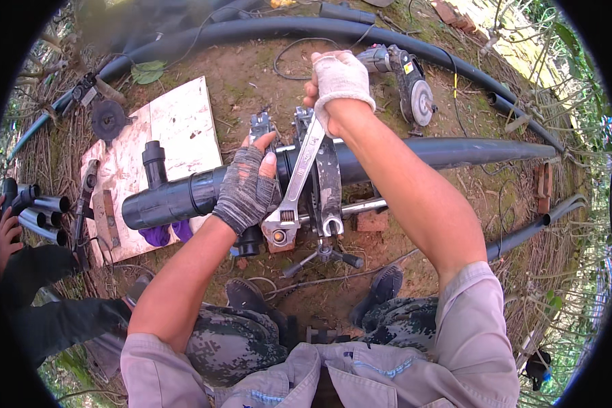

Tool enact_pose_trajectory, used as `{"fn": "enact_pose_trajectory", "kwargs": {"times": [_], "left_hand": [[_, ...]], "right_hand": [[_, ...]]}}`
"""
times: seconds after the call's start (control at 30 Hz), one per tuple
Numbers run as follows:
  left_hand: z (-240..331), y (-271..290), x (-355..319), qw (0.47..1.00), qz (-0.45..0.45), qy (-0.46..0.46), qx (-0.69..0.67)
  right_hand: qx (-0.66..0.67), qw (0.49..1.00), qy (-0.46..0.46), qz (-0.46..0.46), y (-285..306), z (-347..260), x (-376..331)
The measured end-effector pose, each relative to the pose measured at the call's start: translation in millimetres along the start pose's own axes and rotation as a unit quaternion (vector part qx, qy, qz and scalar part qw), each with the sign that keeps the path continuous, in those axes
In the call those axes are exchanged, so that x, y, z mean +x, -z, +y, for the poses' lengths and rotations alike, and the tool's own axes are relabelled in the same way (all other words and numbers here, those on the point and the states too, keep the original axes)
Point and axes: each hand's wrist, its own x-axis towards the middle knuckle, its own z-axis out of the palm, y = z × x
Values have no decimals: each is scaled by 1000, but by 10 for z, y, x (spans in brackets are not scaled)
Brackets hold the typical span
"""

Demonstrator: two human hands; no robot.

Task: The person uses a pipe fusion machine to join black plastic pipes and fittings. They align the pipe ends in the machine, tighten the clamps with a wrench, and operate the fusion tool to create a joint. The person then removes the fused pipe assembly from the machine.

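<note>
My right hand (343,80), in a white knit glove, is closed round the upper end of a silver adjustable wrench (302,166). The wrench slopes down to the left, its jaws around a nut (279,236) at the near side of a metal pipe clamp (326,177). My left hand (245,187), in a grey striped fingerless glove, curves over the black plastic pipe (200,190) beside the clamp, some fingertips hidden. A black tee branch (154,163) stands up from this pipe. Beneath the clamp hangs a screw handle (324,257) with black grips.
An angle grinder (415,88) lies beyond my right hand. A stained white board (183,122) lies at left, with another disc tool (107,119) by its edge. Long black pipe (279,28) curves behind. Bricks (372,221) sit under the clamp. Another person's hand (7,234) shows at far left.
</note>
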Motion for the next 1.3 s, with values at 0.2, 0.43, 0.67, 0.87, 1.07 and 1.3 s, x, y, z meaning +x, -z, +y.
{"fn": "enact_pose_trajectory", "kwargs": {"times": [0.2,0.43,0.67,0.87,1.07,1.3], "left_hand": [[-445,63,-54,992,-67,-24,107],[-926,-166,36,826,-97,97,-547],[-804,-104,64,855,-131,157,-477],[-309,599,12,814,-473,27,337],[-393,502,-231,800,-417,19,430],[-1140,35,-234,893,-255,-120,352]], "right_hand": [[-180,963,84,-180,-1312,411,56],[-411,836,243,-270,-1610,650,-128],[-366,890,172,-209,-1472,774,-286],[-339,904,75,-249,-1143,791,-393],[-456,851,71,-252,-1329,871,-492],[-544,783,102,-285,-1460,960,-569]]}}
